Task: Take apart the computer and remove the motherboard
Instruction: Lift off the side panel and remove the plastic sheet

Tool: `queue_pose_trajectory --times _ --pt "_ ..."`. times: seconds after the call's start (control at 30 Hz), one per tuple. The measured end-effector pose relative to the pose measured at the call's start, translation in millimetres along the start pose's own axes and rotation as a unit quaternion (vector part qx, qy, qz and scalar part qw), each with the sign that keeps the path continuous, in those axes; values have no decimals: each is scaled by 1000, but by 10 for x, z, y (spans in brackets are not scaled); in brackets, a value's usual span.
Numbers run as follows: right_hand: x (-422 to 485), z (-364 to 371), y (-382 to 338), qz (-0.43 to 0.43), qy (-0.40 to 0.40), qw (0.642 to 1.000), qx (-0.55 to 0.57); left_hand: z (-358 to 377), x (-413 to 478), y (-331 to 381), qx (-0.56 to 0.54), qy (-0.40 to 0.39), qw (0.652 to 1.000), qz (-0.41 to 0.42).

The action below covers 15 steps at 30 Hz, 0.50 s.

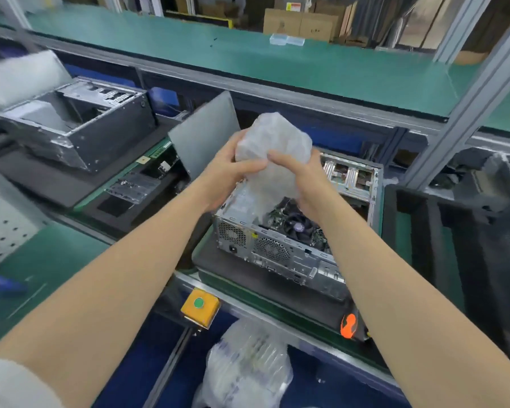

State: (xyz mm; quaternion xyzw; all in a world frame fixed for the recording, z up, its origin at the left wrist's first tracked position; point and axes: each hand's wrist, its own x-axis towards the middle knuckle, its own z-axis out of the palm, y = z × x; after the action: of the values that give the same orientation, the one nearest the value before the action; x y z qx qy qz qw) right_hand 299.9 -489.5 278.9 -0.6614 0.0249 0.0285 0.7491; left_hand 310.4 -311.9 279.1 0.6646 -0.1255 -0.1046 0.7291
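1. Right now the computer [277, 254] sits open below my hands, its motherboard [273, 216] flat inside under the fan [296, 224].
2. That board looks stiff but fragile; I'd lift it by its edges.
3. My left hand [227, 172] and right hand [302, 178] both clutch a soft, light plastic wad [274, 139].
4. Wad and wrists hide much of the board; its screws I cannot make out.

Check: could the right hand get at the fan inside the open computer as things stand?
Probably yes, once freed. The right hand and left hand both grip the plastic wrap above the computer; the fan lies uncovered just below the right wrist.
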Motion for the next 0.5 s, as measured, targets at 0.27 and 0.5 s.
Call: queue_pose_trajectory --times 0.27,0.5 --pt "-448 1092 717 136 -244 958 60 -617 -1487 -478 156 263 952 -21" --pt "-1139 1923 1736 274 -319 906 39 -1174 -3082 -1313 18 408 907 -101"
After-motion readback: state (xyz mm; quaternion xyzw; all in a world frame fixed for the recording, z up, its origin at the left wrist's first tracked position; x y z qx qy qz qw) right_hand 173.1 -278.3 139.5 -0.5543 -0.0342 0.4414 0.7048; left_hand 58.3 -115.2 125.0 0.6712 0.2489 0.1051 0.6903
